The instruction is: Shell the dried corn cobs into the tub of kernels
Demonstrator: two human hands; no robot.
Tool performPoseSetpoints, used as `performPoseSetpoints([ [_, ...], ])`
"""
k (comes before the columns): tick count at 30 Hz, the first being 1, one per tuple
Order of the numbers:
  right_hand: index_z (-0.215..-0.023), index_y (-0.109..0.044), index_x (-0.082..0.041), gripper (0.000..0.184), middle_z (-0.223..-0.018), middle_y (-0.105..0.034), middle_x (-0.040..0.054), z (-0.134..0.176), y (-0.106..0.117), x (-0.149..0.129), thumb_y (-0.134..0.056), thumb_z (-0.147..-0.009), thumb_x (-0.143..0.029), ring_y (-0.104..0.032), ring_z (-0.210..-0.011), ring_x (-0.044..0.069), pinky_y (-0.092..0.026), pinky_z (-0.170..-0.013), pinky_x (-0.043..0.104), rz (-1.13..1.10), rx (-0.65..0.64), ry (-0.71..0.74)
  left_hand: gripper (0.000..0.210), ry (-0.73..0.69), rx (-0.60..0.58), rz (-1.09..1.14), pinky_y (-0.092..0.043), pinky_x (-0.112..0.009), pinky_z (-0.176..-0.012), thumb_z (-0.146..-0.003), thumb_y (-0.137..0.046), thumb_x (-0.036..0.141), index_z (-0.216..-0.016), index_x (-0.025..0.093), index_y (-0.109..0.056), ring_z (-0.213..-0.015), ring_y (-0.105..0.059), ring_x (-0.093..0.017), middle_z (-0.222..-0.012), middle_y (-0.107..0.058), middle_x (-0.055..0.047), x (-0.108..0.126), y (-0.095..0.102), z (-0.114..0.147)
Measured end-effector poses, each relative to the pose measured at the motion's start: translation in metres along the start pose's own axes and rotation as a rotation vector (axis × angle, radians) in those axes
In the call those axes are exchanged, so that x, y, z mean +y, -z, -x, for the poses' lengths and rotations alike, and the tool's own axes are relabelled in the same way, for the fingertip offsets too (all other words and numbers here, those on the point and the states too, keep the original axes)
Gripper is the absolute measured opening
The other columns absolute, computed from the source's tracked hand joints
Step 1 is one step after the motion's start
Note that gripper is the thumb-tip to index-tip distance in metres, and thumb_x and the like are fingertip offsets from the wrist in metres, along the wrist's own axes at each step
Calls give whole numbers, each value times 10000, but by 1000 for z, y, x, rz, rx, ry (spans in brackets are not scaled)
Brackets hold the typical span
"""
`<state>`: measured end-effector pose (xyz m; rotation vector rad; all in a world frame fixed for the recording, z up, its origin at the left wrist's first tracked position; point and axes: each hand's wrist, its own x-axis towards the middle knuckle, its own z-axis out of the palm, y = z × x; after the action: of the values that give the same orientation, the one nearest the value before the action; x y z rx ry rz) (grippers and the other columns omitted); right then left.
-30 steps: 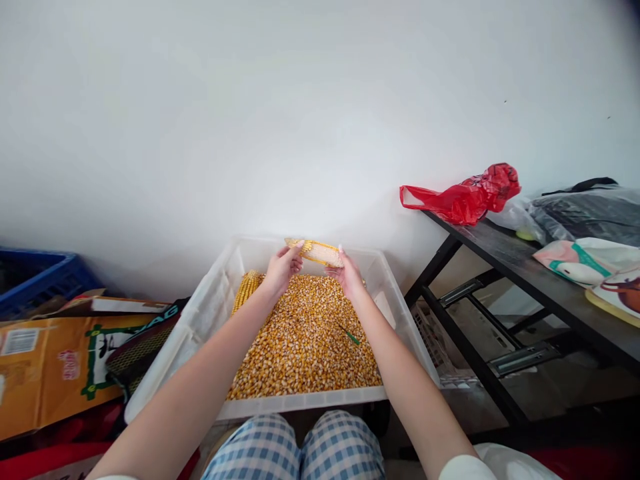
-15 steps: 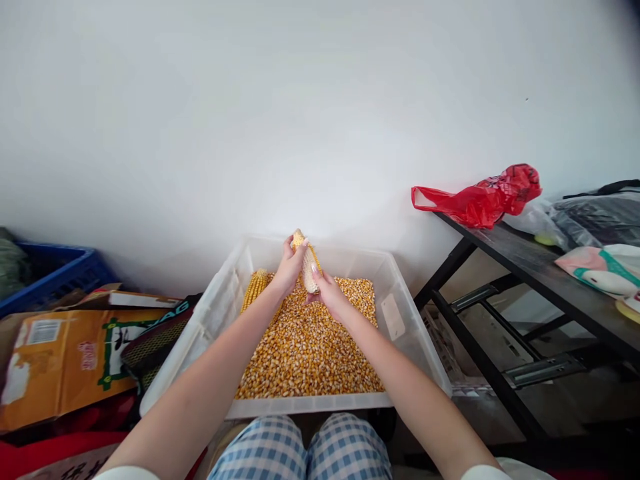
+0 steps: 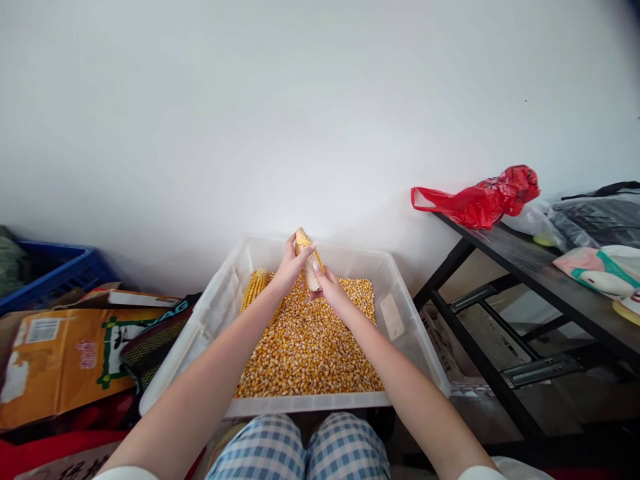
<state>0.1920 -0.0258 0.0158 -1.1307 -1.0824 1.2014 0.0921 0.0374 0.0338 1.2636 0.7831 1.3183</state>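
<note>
Half-stripped yellow corn cob (image 3: pixel 309 258) stands tilted above the clear plastic tub (image 3: pixel 400 313) of loose kernels (image 3: pixel 310 347), left hand (image 3: pixel 289 267) and right hand (image 3: pixel 327 290) both wrapped around it, seemingly mid-shelling; twisting off remaining kernels likely needs firm thumb pressure.

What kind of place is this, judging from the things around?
Probably a home storeroom or small farm workroom: a plastic tub of loose corn kernels, cardboard boxes on the floor, and a metal table with bags.

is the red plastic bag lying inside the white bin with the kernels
No, the red plastic bag lies on the dark table to the right, apart from the white bin.
</note>
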Motion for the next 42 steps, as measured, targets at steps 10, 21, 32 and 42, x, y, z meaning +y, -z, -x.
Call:
performPoseSetpoints([
  [10, -1043, -613, -229, 475, -964, -639, 61, 4, 10, -4, -331, -841, -554, -572, -920, 208, -404, -833, 330, 509, 162, 369, 512, 229, 82, 228, -494, -249, -659, -736, -617, 385, -1177, 216, -421, -698, -603, -130, -842, -610, -28, -1, -16, 8],
  [21, -815, -625, -168, 500, -625, -583, 12, -22, 48, -19, -397, -769, -611, -437, -442, 103, -305, -399, 227, -136, 16, 77, 373, 641, -527, 408, -471, -230, -436, -796, -469, 500, -963, 180, -566, -477, -562, -125, -603, -578, -10, 5, -36, 33],
  [32, -751, -587, -171, 358, -792, -636, 28, -20, 44, -21, -477, -780, -510, -574, -718, 132, -445, -645, 239, -216, 183, 280, 468, 182, -358, -59, -448, -327, -861, -773, -515, 509, -1113, 195, -588, -1045, -550, -243, -1049, -647, -62, -1, -45, 40],
  [42, -696, -497, -192, 408, -633, -532, -14, -16, 30, -14, -380, -801, -569, -518, -599, 121, -439, -610, 250, -234, 344, 296, 511, -48, -387, -59, -135, -314, -1101, -872, -356, 455, -1307, 197, -430, -1323, -242, -171, -1403, -359, -17, -18, -54, 43],
])
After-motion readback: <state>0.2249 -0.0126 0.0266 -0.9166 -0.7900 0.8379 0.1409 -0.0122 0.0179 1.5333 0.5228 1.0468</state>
